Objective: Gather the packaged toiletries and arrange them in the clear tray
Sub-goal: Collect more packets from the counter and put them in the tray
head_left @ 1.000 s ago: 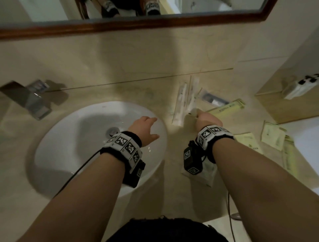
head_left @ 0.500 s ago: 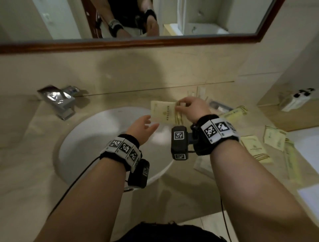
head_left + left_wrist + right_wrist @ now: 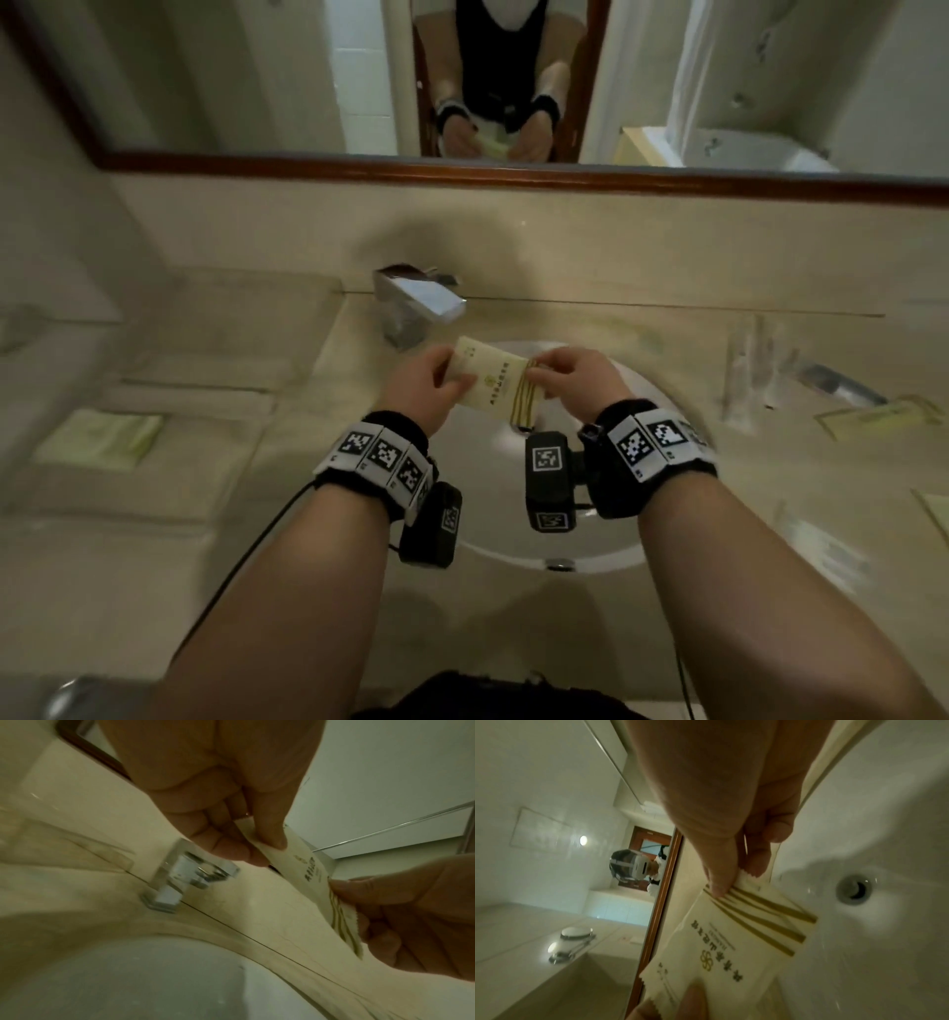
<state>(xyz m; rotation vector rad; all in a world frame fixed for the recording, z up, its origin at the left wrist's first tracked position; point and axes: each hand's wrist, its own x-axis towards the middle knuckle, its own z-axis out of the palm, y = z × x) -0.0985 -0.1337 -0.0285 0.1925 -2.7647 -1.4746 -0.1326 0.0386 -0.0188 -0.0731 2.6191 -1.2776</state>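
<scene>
A cream toiletry packet [image 3: 492, 382] with gold stripes and gold print hangs above the white sink basin [image 3: 544, 534]. My left hand [image 3: 429, 383] pinches its left end and my right hand [image 3: 572, 372] pinches the striped right end. The left wrist view shows thumb and forefinger on the packet [image 3: 306, 866]; the right wrist view shows the packet [image 3: 734, 943] pinched at its striped edge. On the counter at the left lies the clear tray [image 3: 169, 509], blurred, with a pale green packet [image 3: 100, 442] in it.
A chrome faucet [image 3: 416, 303] stands just behind my hands. More packets [image 3: 873, 416] and clear-wrapped items [image 3: 747, 370] lie on the counter to the right of the basin. A wood-framed mirror [image 3: 513, 172] runs along the wall. The drain [image 3: 853, 889] sits below the packet.
My right hand lifted a packet off the right counter and carried it left over the basin. My left hand rose and took hold of its other end. The head view swung left.
</scene>
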